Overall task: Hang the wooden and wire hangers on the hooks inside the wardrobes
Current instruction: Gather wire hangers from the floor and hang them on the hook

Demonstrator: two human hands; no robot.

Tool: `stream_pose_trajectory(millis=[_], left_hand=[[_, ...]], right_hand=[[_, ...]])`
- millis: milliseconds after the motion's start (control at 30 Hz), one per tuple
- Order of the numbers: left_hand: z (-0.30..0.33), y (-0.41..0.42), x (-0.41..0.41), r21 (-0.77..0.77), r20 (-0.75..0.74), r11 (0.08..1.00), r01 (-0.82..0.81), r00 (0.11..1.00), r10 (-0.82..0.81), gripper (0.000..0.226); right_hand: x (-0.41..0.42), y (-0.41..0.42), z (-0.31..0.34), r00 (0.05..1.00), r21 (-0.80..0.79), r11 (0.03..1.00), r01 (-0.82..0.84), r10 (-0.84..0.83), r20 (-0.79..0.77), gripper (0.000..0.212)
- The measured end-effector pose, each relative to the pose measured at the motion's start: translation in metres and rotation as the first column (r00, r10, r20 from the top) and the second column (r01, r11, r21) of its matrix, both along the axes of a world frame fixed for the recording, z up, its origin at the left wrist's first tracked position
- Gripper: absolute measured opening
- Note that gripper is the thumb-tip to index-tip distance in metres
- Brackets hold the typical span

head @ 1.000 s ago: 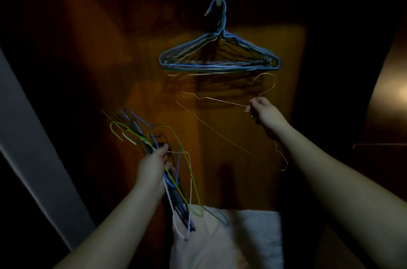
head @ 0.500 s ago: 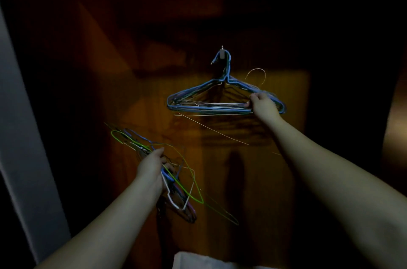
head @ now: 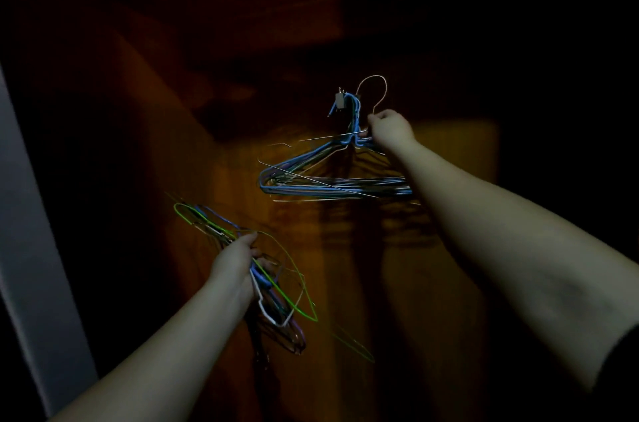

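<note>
My right hand [head: 392,129] pinches a bare wire hanger [head: 375,93] at its neck, its curved top raised just beside the hook [head: 340,100] where blue hangers [head: 332,184] hang. My left hand [head: 235,260] grips a bundle of coloured hangers [head: 276,297] lower in the dim wardrobe [head: 214,179].

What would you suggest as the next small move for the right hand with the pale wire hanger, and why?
Probably shift it slightly left and lower its curved top onto the wall hook. The right hand grips the pale wire hanger at its neck, and its curve sits just right of and above that hook, where the blue hangers already hang.
</note>
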State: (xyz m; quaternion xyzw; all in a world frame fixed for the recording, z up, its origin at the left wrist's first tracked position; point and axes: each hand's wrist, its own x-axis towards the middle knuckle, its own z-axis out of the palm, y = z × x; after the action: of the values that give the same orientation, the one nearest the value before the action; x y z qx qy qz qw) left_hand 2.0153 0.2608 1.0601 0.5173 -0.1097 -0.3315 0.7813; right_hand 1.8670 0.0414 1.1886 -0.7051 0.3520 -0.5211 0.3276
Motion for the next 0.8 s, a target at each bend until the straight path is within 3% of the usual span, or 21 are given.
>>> stream_pose_trajectory(millis=[167, 433, 633, 800], left_hand=[[-0.004, -0.009, 0.010, -0.046, -0.019, 0.999, 0.028, 0.999, -0.029, 0.010], [-0.009, -0.016, 0.013, -0.014, 0.015, 1.000, 0.002, 1.000, -0.002, 0.013], [-0.011, -0.015, 0.005, -0.017, 0.004, 1.000, -0.016, 1.000, 0.016, 0.012], [-0.022, -0.018, 0.004, 0.004, -0.020, 1.000, -0.010, 1.000, 0.010, 0.010]], right_hand=[[0.014, -0.008, 0.007, 0.999, -0.050, 0.999, -0.020, 0.018, -0.033, 0.028], [0.028, -0.017, 0.004, 0.999, -0.096, 0.995, -0.027, 0.023, -0.044, 0.026], [0.031, -0.016, 0.000, 0.982, -0.165, 0.986, -0.001, -0.030, -0.187, 0.029], [0.035, -0.018, -0.012, 0.985, -0.165, 0.986, 0.005, -0.034, -0.170, 0.027]])
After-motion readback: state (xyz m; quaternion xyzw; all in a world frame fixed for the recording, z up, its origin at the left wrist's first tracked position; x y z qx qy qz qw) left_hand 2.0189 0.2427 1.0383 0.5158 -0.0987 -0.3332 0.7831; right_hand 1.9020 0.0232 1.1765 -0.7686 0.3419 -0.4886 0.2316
